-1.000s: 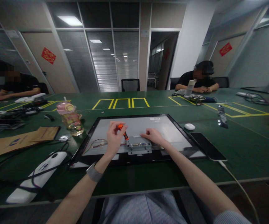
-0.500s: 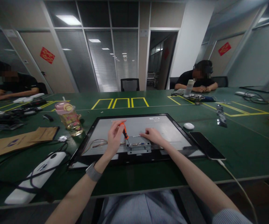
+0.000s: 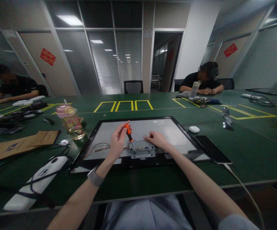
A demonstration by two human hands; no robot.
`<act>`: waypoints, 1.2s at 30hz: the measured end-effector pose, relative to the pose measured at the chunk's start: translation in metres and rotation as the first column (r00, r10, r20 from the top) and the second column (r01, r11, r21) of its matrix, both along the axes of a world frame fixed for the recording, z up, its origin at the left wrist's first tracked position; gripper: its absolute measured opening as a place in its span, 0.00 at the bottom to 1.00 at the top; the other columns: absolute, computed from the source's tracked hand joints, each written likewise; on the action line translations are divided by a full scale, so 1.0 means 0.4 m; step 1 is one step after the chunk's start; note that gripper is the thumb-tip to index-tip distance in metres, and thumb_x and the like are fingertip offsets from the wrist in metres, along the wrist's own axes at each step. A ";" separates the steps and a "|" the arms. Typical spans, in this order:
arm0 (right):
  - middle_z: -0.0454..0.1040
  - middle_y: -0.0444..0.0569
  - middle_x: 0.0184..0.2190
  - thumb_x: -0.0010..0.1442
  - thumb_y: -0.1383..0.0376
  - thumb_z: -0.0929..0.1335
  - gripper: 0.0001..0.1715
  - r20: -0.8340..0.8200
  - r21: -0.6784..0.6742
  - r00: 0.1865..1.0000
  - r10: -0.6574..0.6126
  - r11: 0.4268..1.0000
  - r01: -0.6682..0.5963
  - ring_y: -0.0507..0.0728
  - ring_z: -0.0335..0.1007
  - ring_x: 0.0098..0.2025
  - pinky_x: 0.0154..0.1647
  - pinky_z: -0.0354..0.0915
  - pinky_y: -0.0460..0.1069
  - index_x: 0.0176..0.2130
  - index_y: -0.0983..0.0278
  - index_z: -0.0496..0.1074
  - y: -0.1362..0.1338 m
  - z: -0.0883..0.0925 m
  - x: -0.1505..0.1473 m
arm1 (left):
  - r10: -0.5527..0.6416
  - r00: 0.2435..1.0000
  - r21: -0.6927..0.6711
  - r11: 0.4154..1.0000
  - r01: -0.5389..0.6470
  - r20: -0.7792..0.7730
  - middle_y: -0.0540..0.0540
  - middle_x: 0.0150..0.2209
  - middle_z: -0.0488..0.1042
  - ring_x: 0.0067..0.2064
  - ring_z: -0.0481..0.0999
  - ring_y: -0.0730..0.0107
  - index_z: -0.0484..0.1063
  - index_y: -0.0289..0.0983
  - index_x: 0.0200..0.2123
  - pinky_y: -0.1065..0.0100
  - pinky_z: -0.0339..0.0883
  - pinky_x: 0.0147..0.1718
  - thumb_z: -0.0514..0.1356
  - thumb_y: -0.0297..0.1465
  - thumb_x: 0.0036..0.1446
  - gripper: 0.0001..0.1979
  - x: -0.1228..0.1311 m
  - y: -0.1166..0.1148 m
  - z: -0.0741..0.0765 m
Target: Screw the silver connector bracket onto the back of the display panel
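An orange and black screwdriver [image 3: 128, 132] is held between the thumb and fingers of my left hand [image 3: 118, 138]. Its shaft slants down to the left part of a metal bracket with ports [image 3: 142, 150], which lies at the near side of a flat display panel [image 3: 138, 127] placed back up. My right hand [image 3: 157, 139] rests over the panel just beyond the bracket, its fingers curled in. Whatever those fingers may hold is hidden. Thin wires [image 3: 101, 146] run across the panel to the bracket's left side.
Left of the panel stand a pink-lidded bottle [image 3: 70, 123], a brown paper envelope [image 3: 20, 145] and a white power strip [image 3: 36, 183] with black cables. To the right lie a phone [image 3: 212, 149] on a cable and a white earbud case [image 3: 194, 129]. Two people sit across the table.
The fingers of my left hand have shifted around the screwdriver, and more of its orange handle shows. My right hand and the panel stay in place.
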State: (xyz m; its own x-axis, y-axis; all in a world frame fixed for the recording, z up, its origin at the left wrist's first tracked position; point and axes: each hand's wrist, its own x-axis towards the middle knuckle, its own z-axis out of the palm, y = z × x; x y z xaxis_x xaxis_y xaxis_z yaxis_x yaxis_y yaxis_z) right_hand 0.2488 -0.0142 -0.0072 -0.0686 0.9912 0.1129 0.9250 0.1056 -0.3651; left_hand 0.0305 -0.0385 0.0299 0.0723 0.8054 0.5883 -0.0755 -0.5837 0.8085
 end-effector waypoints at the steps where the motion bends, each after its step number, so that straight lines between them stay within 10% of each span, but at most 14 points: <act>1: 0.76 0.50 0.28 0.59 0.47 0.65 0.23 0.001 0.006 1.000 0.001 1.000 -0.001 0.55 0.70 0.31 0.26 0.51 0.46 0.27 0.63 0.71 0.000 -0.001 0.001 | 0.028 0.999 0.016 0.999 -0.028 -0.022 0.45 0.39 0.72 0.39 0.74 0.70 0.72 0.38 0.48 0.66 0.69 0.42 0.57 0.34 0.60 0.14 -0.001 0.000 0.003; 21: 0.74 0.47 0.25 0.59 0.48 0.64 0.23 0.003 0.028 1.000 0.007 1.000 -0.007 0.53 0.67 0.28 0.25 0.49 0.46 0.26 0.63 0.69 0.001 -0.007 0.003 | 0.110 0.994 0.109 0.988 -0.108 -0.019 0.49 0.32 0.66 0.33 0.69 0.74 0.77 0.40 0.38 0.73 0.68 0.34 0.62 0.33 0.55 0.08 0.004 -0.015 0.015; 29: 0.74 0.47 0.25 0.60 0.48 0.65 0.22 -0.004 0.031 1.000 0.010 0.999 -0.010 0.54 0.68 0.29 0.25 0.49 0.46 0.26 0.63 0.69 -0.001 -0.005 0.003 | 0.006 1.000 -0.008 1.000 -0.005 0.027 0.43 0.41 0.75 0.38 0.76 0.68 0.72 0.37 0.49 0.64 0.70 0.41 0.55 0.36 0.61 0.16 0.004 -0.020 0.012; 36: 0.74 0.47 0.24 0.60 0.48 0.64 0.23 0.002 0.040 1.000 0.015 0.999 -0.015 0.54 0.68 0.28 0.24 0.49 0.46 0.26 0.63 0.69 0.002 -0.013 0.005 | 0.120 0.992 0.061 0.991 -0.122 0.043 0.48 0.33 0.69 0.34 0.71 0.74 0.78 0.38 0.37 0.72 0.67 0.33 0.63 0.34 0.53 0.09 0.006 -0.007 0.009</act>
